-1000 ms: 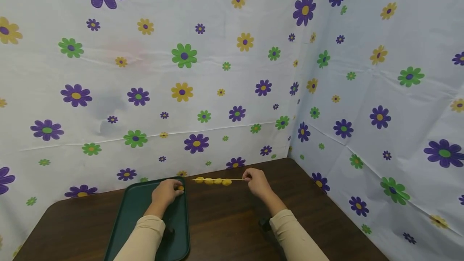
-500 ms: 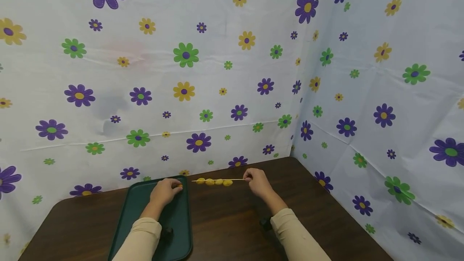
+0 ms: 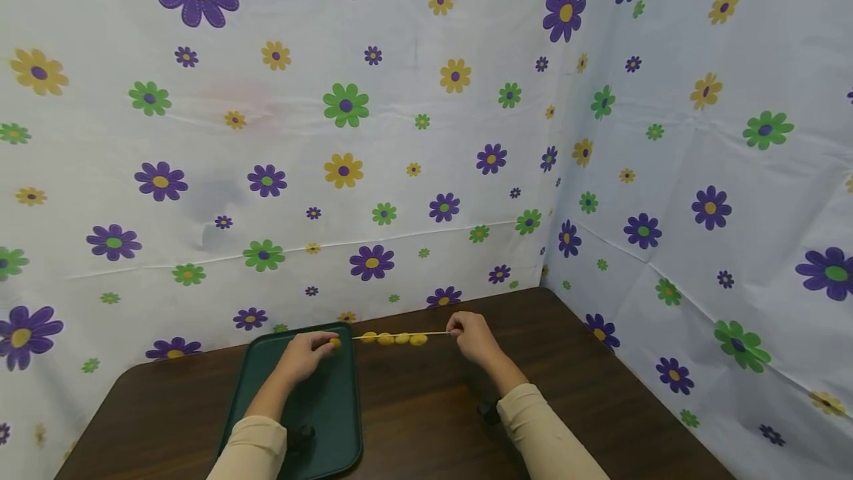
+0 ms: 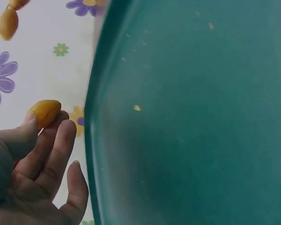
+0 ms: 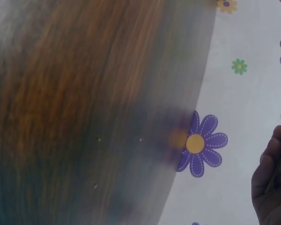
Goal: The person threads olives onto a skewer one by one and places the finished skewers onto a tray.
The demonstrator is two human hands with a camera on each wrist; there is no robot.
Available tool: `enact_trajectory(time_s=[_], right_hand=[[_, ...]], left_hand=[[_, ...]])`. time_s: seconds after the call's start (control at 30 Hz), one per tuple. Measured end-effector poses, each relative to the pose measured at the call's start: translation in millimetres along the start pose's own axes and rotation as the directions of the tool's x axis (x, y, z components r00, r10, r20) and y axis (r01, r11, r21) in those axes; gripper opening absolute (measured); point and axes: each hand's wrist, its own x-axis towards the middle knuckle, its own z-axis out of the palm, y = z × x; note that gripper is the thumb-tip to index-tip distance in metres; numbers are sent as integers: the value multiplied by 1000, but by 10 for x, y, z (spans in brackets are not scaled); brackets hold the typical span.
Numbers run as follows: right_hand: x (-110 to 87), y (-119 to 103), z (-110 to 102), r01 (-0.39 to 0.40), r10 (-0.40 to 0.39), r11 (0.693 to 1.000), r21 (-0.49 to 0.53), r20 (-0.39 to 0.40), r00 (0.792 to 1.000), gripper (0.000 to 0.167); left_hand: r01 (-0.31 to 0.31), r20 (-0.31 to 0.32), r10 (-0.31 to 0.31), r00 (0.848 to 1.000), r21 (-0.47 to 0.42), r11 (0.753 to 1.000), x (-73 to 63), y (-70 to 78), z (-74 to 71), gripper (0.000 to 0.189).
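Over the tray's far right corner, my left hand (image 3: 300, 358) pinches a small yellow-orange oval piece (image 4: 48, 112) between thumb and fingertips. My right hand (image 3: 474, 335) holds the right end of a thin skewer (image 3: 437, 333), level above the table. Several similar yellow pieces (image 3: 386, 339) are threaded along it. The skewer's bare left tip points at the held piece, close to it; whether they touch I cannot tell. In the right wrist view only part of the right hand (image 5: 274, 173) shows at the edge.
A dark green tray (image 3: 329, 421) lies under my left arm, with a few pale crumbs (image 4: 137, 108) on it. The brown wooden table (image 3: 413, 413) meets a flower-patterned sheet (image 3: 400, 198) behind and at the right.
The held piece now sits in line with the skewer's tip, and the gap between them has narrowed. My right hand stays nearly still. The head view has shifted slightly.
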Motion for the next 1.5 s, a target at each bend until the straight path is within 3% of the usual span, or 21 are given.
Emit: enact_trajectory(time_s=[0.17, 0.37, 0.63, 1.0, 1.1, 1.3, 1.5], right_hand=[[5, -7, 17, -8, 8, 1000, 0, 1, 1000, 16], [-2, -18, 41, 11, -11, 1000, -19, -4, 1000, 18], [-7, -29, 66, 18, -19, 1000, -18, -15, 1000, 22], [-27, -75, 95, 12, -12, 1000, -20, -16, 1000, 22], [-31, -89, 110, 14, -15, 1000, -19, -15, 1000, 19], [-27, -96, 169, 17, -17, 1000, -20, -4, 1000, 17], [-23, -115, 214, 17, -17, 1000, -21, 4, 1000, 16]], left_hand=[[38, 29, -34, 999, -143, 989, -43, 78, -12, 28], [107, 56, -95, 994, -267, 958, -103, 86, -18, 30], [101, 55, -88, 995, -315, 944, -141, 61, 23, 28], [176, 7, -187, 982, -378, 909, -193, 99, 11, 33], [212, 3, -232, 973, -423, 881, -204, 107, 6, 36], [264, 12, -314, 949, -572, 777, -244, 147, 3, 39], [274, 15, -324, 946, -569, 775, -276, 196, 14, 40]])
